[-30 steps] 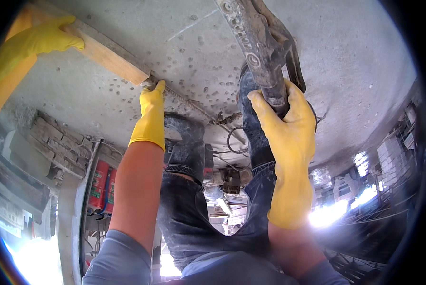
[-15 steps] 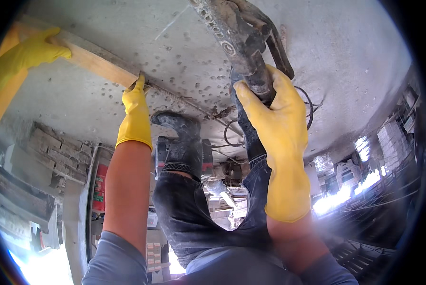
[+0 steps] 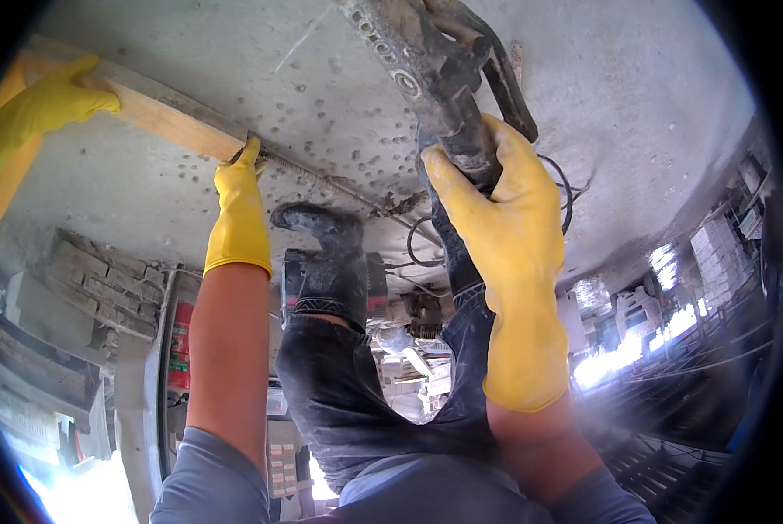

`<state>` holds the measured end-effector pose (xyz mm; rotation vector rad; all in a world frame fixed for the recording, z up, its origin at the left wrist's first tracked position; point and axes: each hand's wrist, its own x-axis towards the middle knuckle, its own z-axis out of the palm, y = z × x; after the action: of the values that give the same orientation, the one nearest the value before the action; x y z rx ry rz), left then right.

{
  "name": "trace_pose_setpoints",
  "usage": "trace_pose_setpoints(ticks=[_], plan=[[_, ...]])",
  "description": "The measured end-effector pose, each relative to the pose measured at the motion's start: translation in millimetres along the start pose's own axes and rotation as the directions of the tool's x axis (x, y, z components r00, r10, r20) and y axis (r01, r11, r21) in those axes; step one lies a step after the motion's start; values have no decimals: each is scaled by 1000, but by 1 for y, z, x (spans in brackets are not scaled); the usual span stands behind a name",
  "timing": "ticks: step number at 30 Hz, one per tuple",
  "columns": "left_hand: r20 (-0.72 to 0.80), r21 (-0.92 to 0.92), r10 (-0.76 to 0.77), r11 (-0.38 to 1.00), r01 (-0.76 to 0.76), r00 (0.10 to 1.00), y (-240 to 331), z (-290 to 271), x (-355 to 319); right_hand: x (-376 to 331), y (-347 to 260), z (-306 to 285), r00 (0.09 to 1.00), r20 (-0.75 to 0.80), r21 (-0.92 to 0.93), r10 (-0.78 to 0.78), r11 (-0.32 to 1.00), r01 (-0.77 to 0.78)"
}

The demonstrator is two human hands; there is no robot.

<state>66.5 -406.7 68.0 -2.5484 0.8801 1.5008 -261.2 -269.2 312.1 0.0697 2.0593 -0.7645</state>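
Clasping a dusty tool (image 3: 426, 65) over the grey floor (image 3: 636, 105) with the right hand (image 3: 516, 203). Touching the near end of a wooden board (image 3: 177, 116) with the left hand (image 3: 237, 182), well apart from the right; cannot tell if gripping. Touched farther left by a co-worker's hand (image 3: 51, 98).

"What covers the left hand (image 3: 237, 176) and right hand (image 3: 523, 205)?"

"Yellow gloves (image 3: 524, 306) with long, wide cuffs."

"And otherwise?"

"Grey-blue sleeves (image 3: 212, 476), dusty black trousers (image 3: 330, 375), and dark boots (image 3: 332, 253) with zigzag bands (image 3: 323, 306) near the top."

Harsh glare (image 3: 81, 493) flares low at both sides; edges warp.
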Motion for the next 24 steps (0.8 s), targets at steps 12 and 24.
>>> trace_pose_setpoints(ticks=[12, 24], plan=[[100, 113, -32, 993, 21, 994, -6, -14, 27, 0, -4, 3, 999, -20, -81, -48, 996, 46], [90, 70, -24, 997, 17, 996, -2, -11, 21, -2, -8, 8, 997, -16, -110, -72, 991, 70]])
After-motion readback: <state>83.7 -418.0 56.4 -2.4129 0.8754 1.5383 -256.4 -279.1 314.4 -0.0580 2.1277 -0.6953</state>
